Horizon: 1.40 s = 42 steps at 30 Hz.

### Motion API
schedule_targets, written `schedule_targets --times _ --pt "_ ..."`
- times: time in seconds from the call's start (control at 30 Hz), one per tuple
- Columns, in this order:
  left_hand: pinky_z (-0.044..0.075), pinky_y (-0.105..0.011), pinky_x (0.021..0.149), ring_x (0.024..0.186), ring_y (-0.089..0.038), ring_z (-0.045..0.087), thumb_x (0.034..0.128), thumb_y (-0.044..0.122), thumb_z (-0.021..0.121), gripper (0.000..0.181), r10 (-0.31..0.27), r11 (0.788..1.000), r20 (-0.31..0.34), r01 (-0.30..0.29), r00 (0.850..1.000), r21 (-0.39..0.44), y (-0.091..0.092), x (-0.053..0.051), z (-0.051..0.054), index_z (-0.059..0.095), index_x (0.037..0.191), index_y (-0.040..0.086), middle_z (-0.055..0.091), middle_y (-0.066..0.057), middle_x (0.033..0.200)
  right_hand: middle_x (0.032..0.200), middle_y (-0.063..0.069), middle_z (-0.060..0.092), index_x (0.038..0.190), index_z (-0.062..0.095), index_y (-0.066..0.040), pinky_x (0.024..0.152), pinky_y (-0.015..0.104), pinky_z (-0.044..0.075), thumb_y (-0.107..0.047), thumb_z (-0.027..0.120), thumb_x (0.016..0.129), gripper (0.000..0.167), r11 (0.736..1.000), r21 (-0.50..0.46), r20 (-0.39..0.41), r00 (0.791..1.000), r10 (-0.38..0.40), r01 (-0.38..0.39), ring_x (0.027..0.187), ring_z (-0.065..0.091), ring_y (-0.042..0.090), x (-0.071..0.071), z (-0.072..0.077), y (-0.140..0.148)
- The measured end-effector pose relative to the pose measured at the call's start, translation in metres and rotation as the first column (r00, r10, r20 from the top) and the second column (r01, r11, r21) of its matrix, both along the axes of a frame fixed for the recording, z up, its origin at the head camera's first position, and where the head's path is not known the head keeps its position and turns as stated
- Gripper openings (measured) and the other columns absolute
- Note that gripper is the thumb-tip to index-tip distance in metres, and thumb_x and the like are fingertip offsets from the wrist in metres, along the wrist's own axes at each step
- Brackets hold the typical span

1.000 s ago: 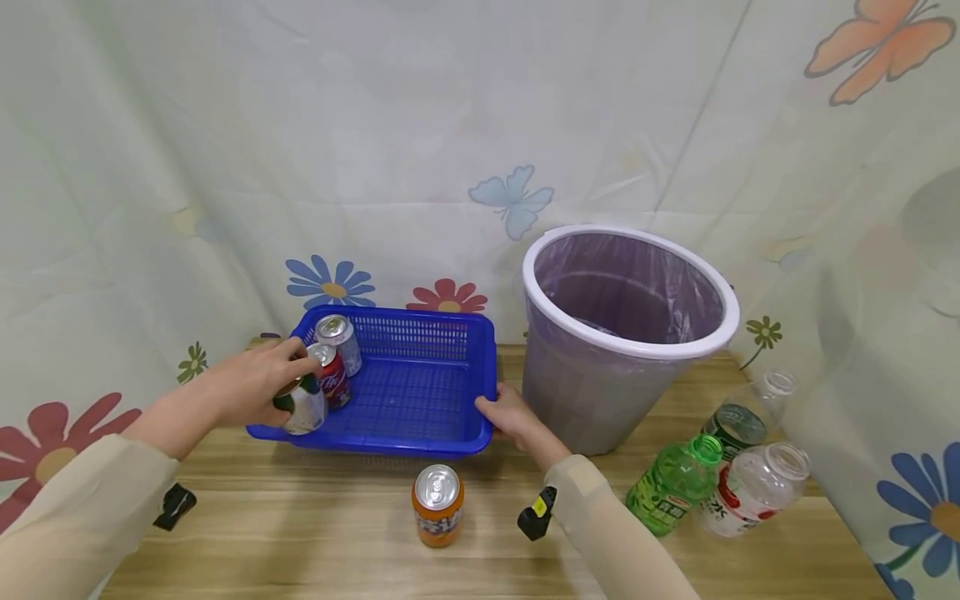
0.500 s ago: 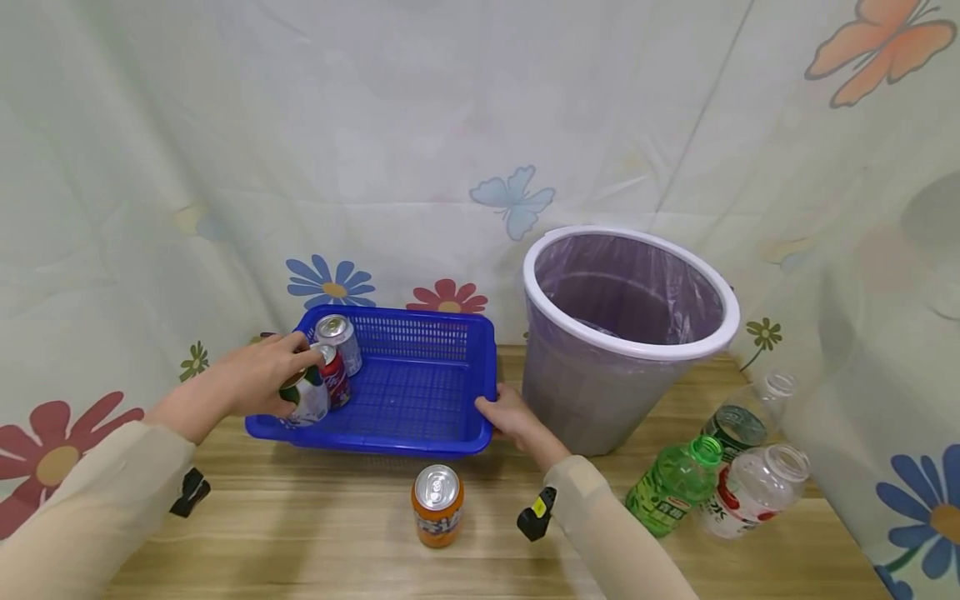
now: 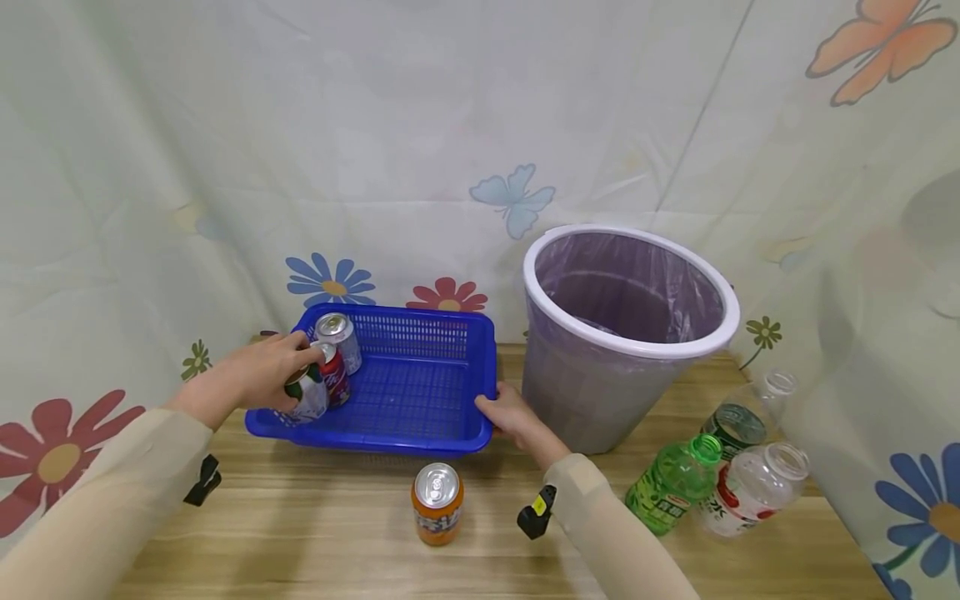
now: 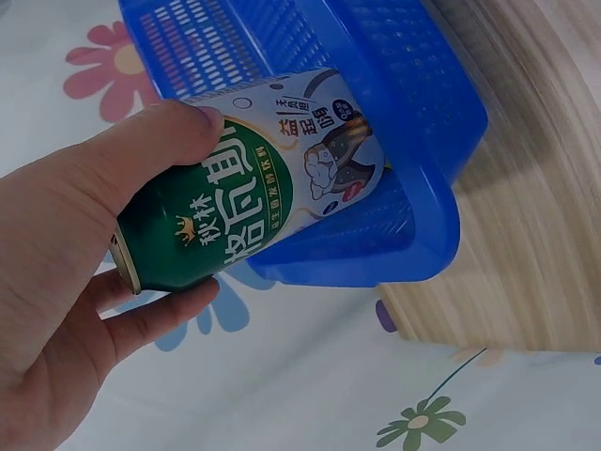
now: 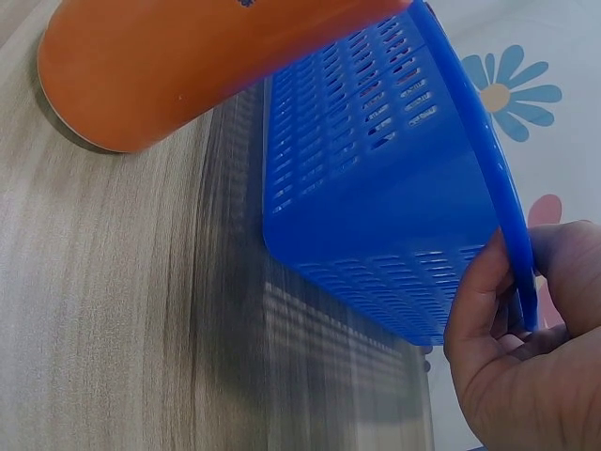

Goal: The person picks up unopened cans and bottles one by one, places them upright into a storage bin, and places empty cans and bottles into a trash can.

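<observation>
My left hand (image 3: 258, 372) grips a green and white drink can (image 4: 254, 178) near its top, at the left front corner of the blue basket (image 3: 408, 442). In the left wrist view the thumb lies along the can, whose lower end is inside the basket rim. Beside it in the basket stand a dark red can (image 3: 335, 379) and a silver-white can (image 3: 339, 340). At the basket's right side, my right hand (image 5: 531, 338) pinches the rim between thumb and curled fingers. On the table in front of the basket, an orange can (image 3: 437, 505) stands upright.
A grey bin (image 3: 592, 400) with a white rim and a plastic liner stands right of the basket. Further right are a green bottle (image 3: 673, 486), a clear bottle with a red and white label (image 3: 753, 492) and another clear bottle (image 3: 738, 421). A patterned curtain hangs behind.
My left hand has shifted slightly right and away from me with the green and white can, nearer the red can. The right hand keeps its hold on the basket rim.
</observation>
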<state>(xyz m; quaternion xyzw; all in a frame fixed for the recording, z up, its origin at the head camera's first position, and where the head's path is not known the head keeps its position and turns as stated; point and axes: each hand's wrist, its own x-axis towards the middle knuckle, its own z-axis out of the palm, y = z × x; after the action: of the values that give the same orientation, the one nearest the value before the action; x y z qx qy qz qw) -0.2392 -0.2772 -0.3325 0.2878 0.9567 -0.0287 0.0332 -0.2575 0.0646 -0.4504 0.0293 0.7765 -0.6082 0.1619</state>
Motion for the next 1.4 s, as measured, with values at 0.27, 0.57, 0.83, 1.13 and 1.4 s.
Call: schedule_targets --times 0.27,0.57,0.83,1.13,1.4 --pt "0.044 -0.032 0.059 0.072 -0.019 0.045 0.0651 0.022 0.080 0.056 0.019 1.000 0.028 -0.019 0.999 -0.013 -0.001 -0.008 -0.010 0.056 0.114 0.012 0.048 -0.005 0.091 0.105 0.029 0.060 0.113 0.046 0.007 0.065 0.039 0.057 -0.012 0.048 0.086 0.033 1.000 0.008 0.001 1.000 0.003 -0.003 0.088 0.065 0.038 0.000 0.000 0.000" --pt "0.041 -0.028 0.055 0.069 -0.018 0.046 0.0649 0.020 0.080 0.054 0.001 1.000 0.034 -0.001 0.999 0.004 -0.002 -0.011 -0.019 0.056 0.111 0.009 0.048 -0.006 0.091 0.105 0.028 0.060 0.113 0.047 0.006 0.065 0.039 0.056 -0.013 0.048 0.086 0.034 0.999 0.034 -0.003 1.000 0.002 -0.002 0.089 0.065 0.038 -0.001 -0.001 0.000" --pt "0.045 -0.030 0.057 0.069 -0.018 0.047 0.0673 0.019 0.080 0.057 -0.003 1.000 0.073 0.002 0.997 0.006 0.002 -0.010 -0.024 0.055 0.117 0.007 0.047 -0.009 0.097 0.105 0.025 0.061 0.115 0.047 0.006 0.067 0.039 0.057 -0.015 0.048 0.087 0.035 0.999 0.050 0.002 1.000 0.008 -0.008 0.088 0.066 0.034 -0.001 -0.001 0.001" --pt "0.049 -0.035 0.062 0.074 -0.021 0.049 0.0669 0.019 0.079 0.056 0.022 1.000 0.078 -0.024 0.997 0.016 0.000 -0.014 -0.040 0.056 0.116 0.008 0.046 -0.012 0.102 0.107 0.027 0.061 0.116 0.046 0.007 0.067 0.039 0.057 -0.014 0.048 0.086 0.036 0.999 0.036 0.006 1.000 0.011 -0.011 0.088 0.066 0.035 -0.001 -0.002 0.001" --pt "0.049 -0.039 0.064 0.075 -0.023 0.049 0.0658 0.019 0.080 0.058 0.065 0.997 0.100 -0.070 0.993 0.040 -0.004 -0.014 -0.049 0.056 0.118 0.007 0.045 -0.013 0.106 0.107 0.026 0.061 0.116 0.047 0.006 0.067 0.040 0.056 -0.013 0.048 0.086 0.035 0.999 0.048 0.006 1.000 0.008 -0.008 0.088 0.065 0.035 -0.002 -0.003 0.001"
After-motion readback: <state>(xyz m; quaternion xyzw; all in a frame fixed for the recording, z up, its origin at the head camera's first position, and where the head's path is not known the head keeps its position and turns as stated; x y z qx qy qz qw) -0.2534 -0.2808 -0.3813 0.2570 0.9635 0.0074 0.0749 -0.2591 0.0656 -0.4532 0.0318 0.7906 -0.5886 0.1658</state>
